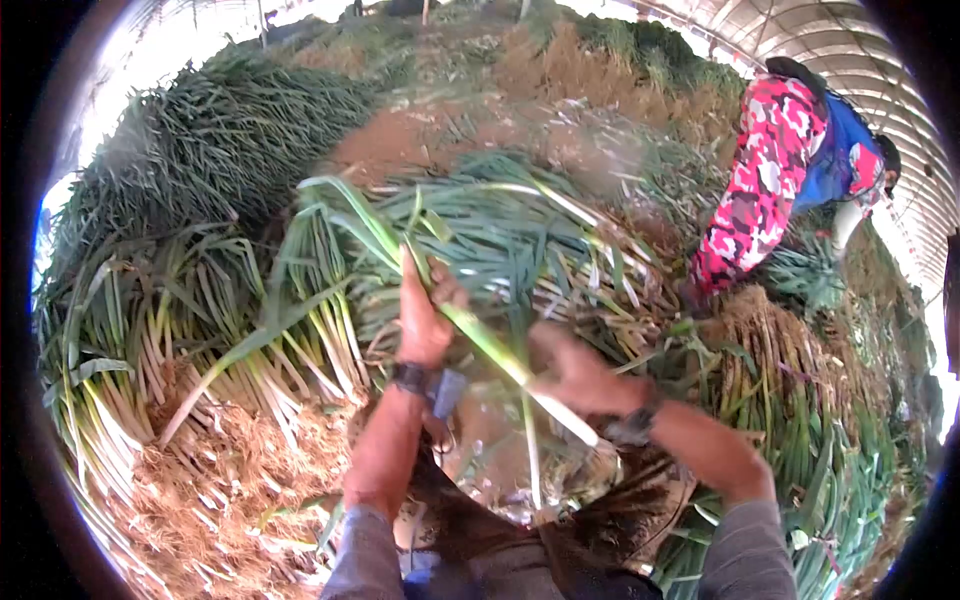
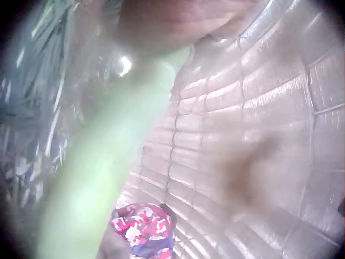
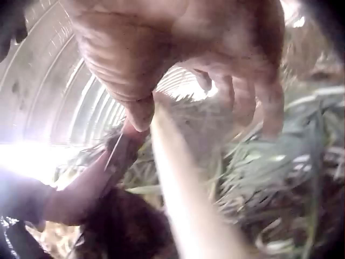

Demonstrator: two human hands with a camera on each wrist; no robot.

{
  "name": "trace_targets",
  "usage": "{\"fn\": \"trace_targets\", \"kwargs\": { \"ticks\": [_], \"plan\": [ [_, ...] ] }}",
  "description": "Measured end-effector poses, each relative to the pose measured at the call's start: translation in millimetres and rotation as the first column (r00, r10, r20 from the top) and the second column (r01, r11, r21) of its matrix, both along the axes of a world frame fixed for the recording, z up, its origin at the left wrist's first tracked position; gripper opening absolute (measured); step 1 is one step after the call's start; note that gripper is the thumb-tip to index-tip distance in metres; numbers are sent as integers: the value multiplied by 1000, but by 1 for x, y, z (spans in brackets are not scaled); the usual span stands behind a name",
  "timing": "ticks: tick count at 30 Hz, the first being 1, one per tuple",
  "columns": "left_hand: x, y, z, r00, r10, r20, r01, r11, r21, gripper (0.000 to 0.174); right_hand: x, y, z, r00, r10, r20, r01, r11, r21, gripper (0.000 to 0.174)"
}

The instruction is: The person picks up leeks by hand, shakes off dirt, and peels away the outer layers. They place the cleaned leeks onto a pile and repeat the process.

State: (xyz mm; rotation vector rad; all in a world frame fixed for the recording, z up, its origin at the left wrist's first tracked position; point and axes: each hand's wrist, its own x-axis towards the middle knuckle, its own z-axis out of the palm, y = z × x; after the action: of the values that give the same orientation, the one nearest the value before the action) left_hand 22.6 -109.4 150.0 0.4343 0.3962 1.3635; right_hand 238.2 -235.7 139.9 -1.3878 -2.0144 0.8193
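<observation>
A long green onion (image 1: 490, 345) slants down to the right across the head view, its green leaves at the upper left and its bare white end at the lower right. My left hand (image 1: 425, 320) grips it around the green part, thumb pointing up along the leaves. My right hand (image 1: 585, 375) is by the white stem, blurred in the head view. In the right wrist view its thumb (image 3: 141, 114) lies against the white stem (image 3: 175, 172), while the other fingers (image 3: 272, 102) hang apart from it. The green stalk (image 2: 102, 156) fills much of the left wrist view.
Green onions with roots (image 1: 230, 480) are heaped at the left, and a leafy pile (image 1: 500, 235) lies ahead. Trimmed bundles (image 1: 800, 430) are stacked at the right. A person in pink camouflage trousers (image 1: 765, 180) bends at the upper right, under a ribbed tunnel roof (image 1: 840, 40).
</observation>
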Motion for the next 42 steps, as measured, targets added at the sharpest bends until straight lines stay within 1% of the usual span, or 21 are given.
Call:
{"fn": "trace_targets", "kwargs": {
  "ticks": [1, 3, 4, 6, 7, 8, 11, 15, 17, 21, 23, 24, 25, 26, 27, 28, 31, 37, 39, 41, 42],
  "plan": [
    [0, -5, 1, 1000, 13, -23, -13, 1000, 6, 43, -29, -3, 8, 990, 30, -140, -91, 889, -448, 56],
    [3, -20, 1, 996, 87, -24, -88, 995, -57, 45, -55, 4, -36, 946, -39, -323, -98, 913, -396, 40],
    [6, -31, -10, 959, 99, -266, -74, 992, 101, 43, -60, 13, -65, 929, 8, -369, -86, 977, -195, 35],
    [17, -36, -56, 652, 344, -675, -68, 914, 400, 27, -68, 30, -77, 949, -40, -314, -36, 972, -233, 34],
    [22, -37, -55, 898, 16, -440, -37, 999, -40, 26, -70, 37, -75, 958, -127, -257, 53, 959, -279, 33],
    [16, -32, -50, 914, 25, -405, -57, 996, -67, 28, -89, 19, -30, 967, -195, -163, 121, 918, -379, 35],
    [-16, 2, -56, 958, 80, -277, -140, 970, -201, 35, -77, 5, -67, 984, 34, -174, -97, 927, -363, 42],
    [-17, -5, -44, 944, 86, -318, -175, 949, -261, 38, -71, -36, -67, 954, -33, -298, -81, 929, -362, 45],
    [-30, 5, -54, 959, 118, -258, -181, 955, -234, 36, -67, -64, -39, 966, -114, -233, -29, 844, -536, 49],
    [-34, 15, -77, 936, 111, -333, -219, 926, -307, 34, -60, -77, -36, 956, 1, -293, -178, 798, -575, 56],
    [-35, 19, -88, 967, 95, -236, -168, 935, -312, 33, -56, -66, 0, 948, 186, -256, -316, 512, -798, 72],
    [-34, 21, -92, 970, 93, -225, -169, 922, -348, 33, -53, -73, -11, 941, 180, -286, -333, 634, -698, 77],
    [-33, 25, -97, 968, 102, -228, -178, 922, -343, 33, -51, -76, -26, 939, 189, -288, -341, 634, -694, 77],
    [-31, 26, -101, 967, 97, -237, -183, 911, -370, 32, -47, -78, -45, 942, 280, -186, -333, 853, -401, 57],
    [-30, 26, -103, 965, 89, -246, -185, 897, -401, 31, -56, -76, -30, 945, 322, -61, -325, 944, -52, 45],
    [-31, 27, -105, 969, 71, -239, -164, 903, -397, 30, -50, -76, -7, 945, 176, -275, -301, 794, -528, 44],
    [-24, 33, -107, 926, 51, -374, -243, 839, -486, 29, -56, -75, 10, 943, 179, -281, -312, 772, -553, 44],
    [-26, 43, -101, 951, 50, -304, -198, 854, -480, 28, -41, -51, 6, 921, 261, -289, -380, 768, -515, 57],
    [-25, 50, -115, 978, 33, -204, -123, 885, -449, 28, -48, -55, 15, 955, 286, -72, -284, 826, -486, 55],
    [-27, 55, -136, 946, -61, -318, -94, 889, -448, 23, -51, -65, 27, 947, 282, -157, -322, 804, -500, 53],
    [-30, 64, -161, 902, -38, -431, -145, 911, -385, 17, -51, -76, 20, 920, 355, -164, -391, 837, -383, 52]
  ]
}}
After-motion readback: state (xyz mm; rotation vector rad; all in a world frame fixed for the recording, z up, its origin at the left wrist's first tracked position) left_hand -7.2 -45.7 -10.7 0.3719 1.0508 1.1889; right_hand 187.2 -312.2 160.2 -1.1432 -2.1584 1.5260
